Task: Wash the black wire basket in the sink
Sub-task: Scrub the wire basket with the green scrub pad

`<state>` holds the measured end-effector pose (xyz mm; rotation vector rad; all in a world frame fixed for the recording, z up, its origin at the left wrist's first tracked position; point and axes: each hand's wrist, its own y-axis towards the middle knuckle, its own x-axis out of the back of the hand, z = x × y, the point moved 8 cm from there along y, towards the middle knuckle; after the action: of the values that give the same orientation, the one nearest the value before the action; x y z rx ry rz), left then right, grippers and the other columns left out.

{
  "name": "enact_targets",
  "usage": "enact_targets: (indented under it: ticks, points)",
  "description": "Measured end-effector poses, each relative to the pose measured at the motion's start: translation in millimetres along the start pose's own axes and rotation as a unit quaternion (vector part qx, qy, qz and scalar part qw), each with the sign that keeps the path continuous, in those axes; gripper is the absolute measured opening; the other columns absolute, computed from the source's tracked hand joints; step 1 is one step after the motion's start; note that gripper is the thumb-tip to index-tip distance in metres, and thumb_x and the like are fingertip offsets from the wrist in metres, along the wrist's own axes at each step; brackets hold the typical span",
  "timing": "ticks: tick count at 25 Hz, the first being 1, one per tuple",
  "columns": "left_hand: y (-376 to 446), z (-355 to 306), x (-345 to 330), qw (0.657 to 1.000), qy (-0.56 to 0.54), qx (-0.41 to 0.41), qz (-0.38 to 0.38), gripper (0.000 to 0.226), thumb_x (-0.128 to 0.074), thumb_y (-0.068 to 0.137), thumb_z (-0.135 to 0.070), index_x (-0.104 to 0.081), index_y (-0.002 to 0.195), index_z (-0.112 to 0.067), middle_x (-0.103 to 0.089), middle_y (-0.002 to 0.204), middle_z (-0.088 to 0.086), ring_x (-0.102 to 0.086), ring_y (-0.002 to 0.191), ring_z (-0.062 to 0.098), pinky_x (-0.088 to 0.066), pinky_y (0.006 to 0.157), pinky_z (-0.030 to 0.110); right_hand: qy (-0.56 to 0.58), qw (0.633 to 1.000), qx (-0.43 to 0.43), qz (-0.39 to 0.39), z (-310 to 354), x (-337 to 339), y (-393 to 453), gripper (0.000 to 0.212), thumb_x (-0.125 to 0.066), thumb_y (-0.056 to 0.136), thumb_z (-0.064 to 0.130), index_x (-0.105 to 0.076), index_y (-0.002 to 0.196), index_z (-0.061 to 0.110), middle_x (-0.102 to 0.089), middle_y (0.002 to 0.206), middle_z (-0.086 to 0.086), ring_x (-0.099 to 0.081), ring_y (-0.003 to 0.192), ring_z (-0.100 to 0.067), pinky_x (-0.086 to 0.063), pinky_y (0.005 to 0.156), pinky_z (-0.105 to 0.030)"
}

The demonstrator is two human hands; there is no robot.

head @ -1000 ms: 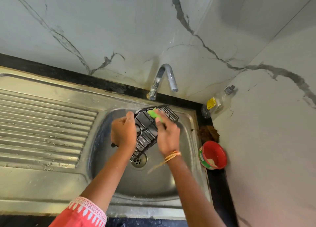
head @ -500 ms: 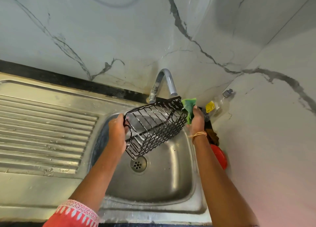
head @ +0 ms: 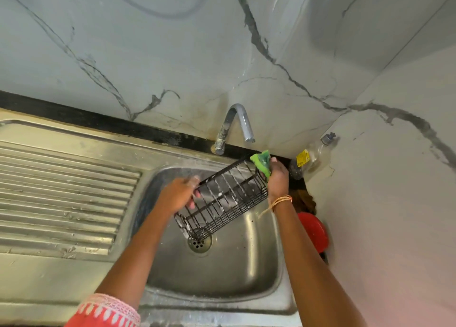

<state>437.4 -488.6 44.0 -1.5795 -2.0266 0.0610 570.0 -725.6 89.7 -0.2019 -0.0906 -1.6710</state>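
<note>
Fingers of the left hand (head: pixel 179 194) curled around the left end of the black wire basket (head: pixel 223 199), gripping its wires. Fingers of the right hand (head: pixel 277 180) closed on the right end of the basket, with a green sponge (head: pixel 262 163) pinched against the top corner. Held up in the air over the sink (head: pixel 222 272), tilted, with the right end high near the back edge and the left end low, just above the drain (head: pixel 199 243). White soap foam seen on some of the wires. Not touching the bottom of the sink.

Behind, a shiny curved tap (head: pixel 234 127) with its spout pointing down, above and a little left of the sponge. No water seen coming out. To the left of the sink, a steel draining board (head: pixel 61 191) with long ridges. On the right wrist, a thin orange thread band (head: pixel 281 199). In the back right corner, a clear bottle (head: pixel 311 157) with a yellow label leaning on the marble wall (head: pixel 148 55). Below it, something brown, too unclear to name, and a red bowl (head: pixel 313 230) partly hidden behind the right arm. On the left arm, a red sleeve (head: pixel 106 312) with white trim at the bottom edge.
</note>
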Motion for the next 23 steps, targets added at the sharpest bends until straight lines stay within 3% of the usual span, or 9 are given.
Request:
enact_targets:
  ticks: [2, 4, 9, 11, 13, 16, 18, 20, 23]
  points:
    - [-9.2, -6.3, -5.8, 0.987, 0.128, -0.033, -0.093, 0.050, -0.033, 0.101, -0.049, -0.058, 0.071, -0.018, -0.057, 0.057, 0.000, -0.054, 0.053, 0.015, -0.046, 0.061, 0.031, -0.013, 1.000, 0.005, -0.009, 2.1, -4.9, -7.0, 0.029, -0.042, 0.101, 0.031, -0.061, 0.090, 0.013, -0.059, 0.093, -0.012, -0.054, 0.084, -0.017, -0.045, 0.075, -0.028]
    - [-13.4, -11.9, -3.4, 0.974, 0.160, -0.055, -0.151, 0.049, -0.032, 0.102, -0.047, -0.053, 0.066, -0.020, -0.052, 0.055, -0.002, -0.050, 0.051, 0.013, -0.035, 0.055, 0.027, -0.013, 1.000, -0.002, -0.007, 2.4, -4.5, -9.8, 0.028, -0.041, 0.102, 0.031, -0.057, 0.088, 0.012, -0.056, 0.090, -0.012, -0.053, 0.083, -0.020, -0.046, 0.075, -0.033]
    - [-11.9, -13.5, -13.8, 0.980, 0.124, -0.061, -0.142, 0.047, -0.035, 0.103, -0.040, -0.054, 0.067, -0.017, -0.048, 0.052, -0.002, -0.044, 0.047, 0.013, -0.037, 0.052, 0.026, -0.141, 0.987, 0.059, -0.046, 23.0, 7.7, -19.1, 0.027, -0.045, 0.100, 0.032, -0.050, 0.100, 0.006, -0.057, 0.092, -0.010, -0.057, 0.087, -0.028, -0.042, 0.068, -0.030]
    - [-19.1, -14.9, -15.3, 0.973, 0.149, -0.060, -0.167, 0.049, -0.035, 0.102, -0.042, -0.060, 0.070, -0.015, -0.055, 0.054, 0.002, -0.048, 0.047, 0.014, -0.040, 0.051, 0.025, -0.245, 0.952, 0.164, -0.082, 50.6, 5.2, -28.4, 0.024, -0.049, 0.099, 0.027, -0.047, 0.106, 0.004, -0.060, 0.090, -0.014, -0.061, 0.084, -0.033, -0.045, 0.066, -0.034]
    - [-23.3, -22.8, -13.7, 0.961, 0.194, -0.068, -0.184, 0.048, -0.036, 0.102, -0.044, -0.060, 0.071, -0.017, -0.059, 0.057, 0.001, -0.048, 0.048, 0.011, -0.037, 0.048, 0.022, -0.382, 0.892, 0.238, -0.047, 63.3, -14.8, -36.1, 0.022, -0.050, 0.098, 0.021, -0.048, 0.115, 0.008, -0.065, 0.091, -0.016, -0.065, 0.081, -0.033, -0.049, 0.062, -0.034]
    - [-23.5, -27.0, -7.7, 0.955, 0.216, -0.034, -0.202, 0.045, -0.039, 0.100, -0.046, -0.059, 0.068, -0.020, -0.054, 0.054, -0.004, -0.048, 0.049, 0.010, -0.035, 0.048, 0.022, -0.515, 0.799, 0.302, 0.075, 37.7, -69.0, -74.9, 0.042, -0.050, 0.090, -0.001, -0.051, 0.130, 0.013, -0.062, 0.122, -0.017, -0.062, 0.110, -0.030, -0.053, 0.085, -0.033]
    - [-23.3, -16.5, -5.4, 0.960, 0.192, 0.002, -0.204, 0.039, -0.043, 0.098, -0.041, -0.064, 0.073, -0.019, -0.056, 0.058, -0.003, -0.053, 0.055, 0.015, -0.039, 0.051, 0.025, -0.488, 0.784, 0.356, 0.142, 17.1, -99.0, -115.7, 0.050, -0.055, 0.083, -0.008, -0.055, 0.130, 0.010, -0.056, 0.135, -0.016, -0.052, 0.126, -0.031, -0.047, 0.102, -0.043]
    - [-22.9, -9.4, -6.2, 0.966, 0.165, 0.016, -0.198, 0.037, -0.044, 0.098, -0.039, -0.066, 0.075, -0.019, -0.057, 0.060, -0.002, -0.054, 0.057, 0.016, -0.035, 0.051, 0.025, -0.483, 0.764, 0.400, 0.152, 17.3, -102.6, -120.9, 0.053, -0.057, 0.079, -0.008, -0.058, 0.129, 0.009, -0.056, 0.136, -0.013, -0.047, 0.132, -0.029, -0.044, 0.105, -0.047]
    - [-21.4, -14.5, -4.3, 0.968, 0.152, 0.016, -0.200, 0.048, -0.041, 0.100, -0.045, -0.061, 0.066, -0.017, -0.052, 0.053, -0.003, -0.048, 0.049, 0.013, -0.030, 0.048, 0.023, -0.529, 0.779, 0.314, 0.120, 34.1, -75.9, -70.3, 0.058, -0.047, 0.085, -0.005, -0.045, 0.140, 0.012, -0.042, 0.149, -0.009, -0.031, 0.142, -0.027, -0.028, 0.116, -0.042]
